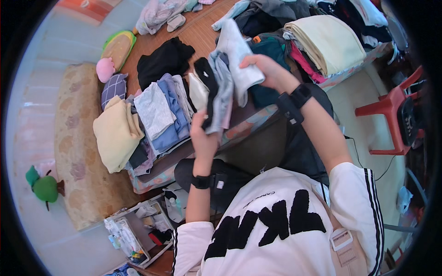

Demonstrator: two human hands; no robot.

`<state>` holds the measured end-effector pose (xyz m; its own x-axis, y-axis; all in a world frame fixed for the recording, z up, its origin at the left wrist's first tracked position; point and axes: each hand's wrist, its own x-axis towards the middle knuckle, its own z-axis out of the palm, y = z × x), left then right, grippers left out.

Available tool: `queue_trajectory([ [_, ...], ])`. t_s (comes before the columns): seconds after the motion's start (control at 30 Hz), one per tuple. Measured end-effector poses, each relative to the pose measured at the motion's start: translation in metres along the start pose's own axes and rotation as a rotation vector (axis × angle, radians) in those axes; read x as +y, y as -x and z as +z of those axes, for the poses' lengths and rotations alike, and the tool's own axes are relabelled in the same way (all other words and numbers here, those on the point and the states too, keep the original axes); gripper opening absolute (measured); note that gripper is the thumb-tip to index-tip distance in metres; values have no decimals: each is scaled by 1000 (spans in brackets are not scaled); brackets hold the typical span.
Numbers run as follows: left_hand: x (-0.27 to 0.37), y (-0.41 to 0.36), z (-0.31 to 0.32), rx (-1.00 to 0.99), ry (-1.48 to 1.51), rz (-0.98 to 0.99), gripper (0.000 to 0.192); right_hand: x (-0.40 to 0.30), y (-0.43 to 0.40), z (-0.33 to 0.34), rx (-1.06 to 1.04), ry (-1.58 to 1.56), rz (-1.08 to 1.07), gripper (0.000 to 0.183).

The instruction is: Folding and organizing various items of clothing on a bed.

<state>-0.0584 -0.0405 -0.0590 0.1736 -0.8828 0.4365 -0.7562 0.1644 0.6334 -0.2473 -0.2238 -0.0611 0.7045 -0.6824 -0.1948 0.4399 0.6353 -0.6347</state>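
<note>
My right hand [266, 70] grips a folded white garment [238, 62], which is lifted above the other clothes. Nearer to me, my left hand [204, 138] is closed around the near end of a folded grey-blue garment [222, 86], blurred here. Just left of that garment lies a narrow folded black one [207, 77], then a cream folded piece [198, 92]. A stack of folded clothes, with a light grey garment [155, 110] over blue cloth [172, 107], sits left of my left hand. Black clothing [164, 62] lies loosely behind it.
A folded cream cloth [117, 134] is at the bed's left end; another [326, 43] tops a pile at right. Dark green cloth [271, 55] lies beyond my right hand. A red plastic chair [390, 110] stands on the floor. Cables [357, 151] run nearby.
</note>
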Motion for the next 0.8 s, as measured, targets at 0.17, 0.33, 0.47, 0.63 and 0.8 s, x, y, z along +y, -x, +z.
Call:
queue_trajectory([
  [0.17, 28, 18, 45, -507, -302, 65, 63, -76, 42, 3, 71, 132, -97, 40],
  [0.33, 36, 19, 51, -563, -46, 56, 77, -93, 78, 33, -2, 45, -252, 47],
  [0.47, 15, -13, 39, -385, 1219, -353, 85, -86, 82, 52, -155, -12, -200, 53],
  [0.63, 11, -19, 2, -328, 2234, -176, 98, -39, 89, 47, -33, 86, 114, 57],
  [0.8, 7, -11, -26, -194, 1773, -483, 70, 10, 108, 34, -51, 311, 394, 56],
])
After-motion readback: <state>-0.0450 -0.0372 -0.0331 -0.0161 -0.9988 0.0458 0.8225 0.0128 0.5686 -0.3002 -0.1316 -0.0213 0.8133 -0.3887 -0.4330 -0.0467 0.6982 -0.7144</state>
